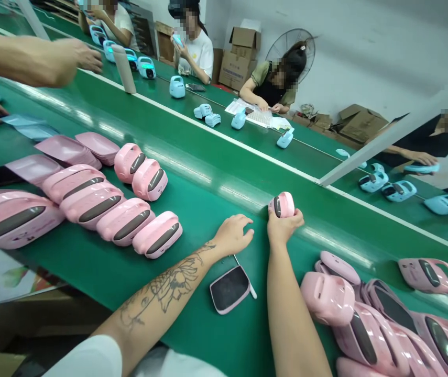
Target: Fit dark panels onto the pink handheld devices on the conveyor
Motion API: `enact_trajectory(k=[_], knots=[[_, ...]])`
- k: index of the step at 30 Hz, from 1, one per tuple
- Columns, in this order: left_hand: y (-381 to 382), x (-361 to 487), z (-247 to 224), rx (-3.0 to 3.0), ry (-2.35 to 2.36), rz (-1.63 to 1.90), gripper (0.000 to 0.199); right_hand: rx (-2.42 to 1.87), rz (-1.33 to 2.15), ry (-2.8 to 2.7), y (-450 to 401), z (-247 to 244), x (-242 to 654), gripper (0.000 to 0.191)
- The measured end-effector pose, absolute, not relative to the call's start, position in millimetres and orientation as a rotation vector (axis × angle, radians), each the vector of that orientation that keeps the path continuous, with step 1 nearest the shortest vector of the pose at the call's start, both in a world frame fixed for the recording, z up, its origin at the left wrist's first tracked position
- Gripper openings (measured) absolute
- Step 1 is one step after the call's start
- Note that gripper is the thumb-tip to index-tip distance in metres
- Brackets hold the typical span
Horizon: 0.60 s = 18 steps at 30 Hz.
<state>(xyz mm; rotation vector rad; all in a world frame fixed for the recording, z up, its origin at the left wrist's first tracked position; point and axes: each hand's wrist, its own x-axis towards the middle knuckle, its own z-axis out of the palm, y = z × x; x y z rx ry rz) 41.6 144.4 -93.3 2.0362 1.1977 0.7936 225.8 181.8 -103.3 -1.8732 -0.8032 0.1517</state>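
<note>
The right hand [282, 226] curls its fingers snugly round a small pink case [284, 204], likely to keep it steady, while the left hand [235, 235] has half-open fingers holding nothing, with a dark-faced panel [229, 290] near them, perhaps for easy reach.

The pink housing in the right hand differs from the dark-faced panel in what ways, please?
The pink housing is in the right hand; the dark-faced panel lies on the green surface. The housing is thick; the panel thin. Both combine pink and dark.
</note>
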Motion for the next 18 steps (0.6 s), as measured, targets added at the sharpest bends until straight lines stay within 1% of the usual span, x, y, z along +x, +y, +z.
enact_trajectory(k=[3, 5, 7, 10, 11, 14, 17, 18], knots=[[145, 41, -87, 2.032, 1.169, 0.741, 0.033, -1.919, 0.184, -0.909, 167, -92, 228, 0.090], [147, 41, -82, 2.016, 1.154, 0.713, 0.035, -1.937, 0.171, -0.978, 150, -80, 227, 0.086], [151, 40, -76, 1.998, 1.150, 0.677, 0.039, -1.934, 0.174, -1.084, 125, -69, 221, 0.074], [155, 35, -64, 1.980, 1.162, 0.608, 0.049, -1.872, 0.330, -1.376, 75, -59, 205, 0.041], [155, 33, -59, 1.989, 1.161, 0.594, 0.052, -1.853, 0.404, -1.474, 59, -59, 199, 0.034], [143, 21, -47, 2.059, 1.141, 0.491, 0.048, -1.881, 0.589, -1.620, 26, -62, 191, 0.026], [111, 7, -41, 2.268, 1.166, 0.310, 0.044, -1.939, 0.749, -1.669, 20, -68, 194, 0.023], [98, 1, -43, 2.323, 1.172, 0.273, 0.046, -1.953, 0.792, -1.680, 23, -68, 196, 0.023]])
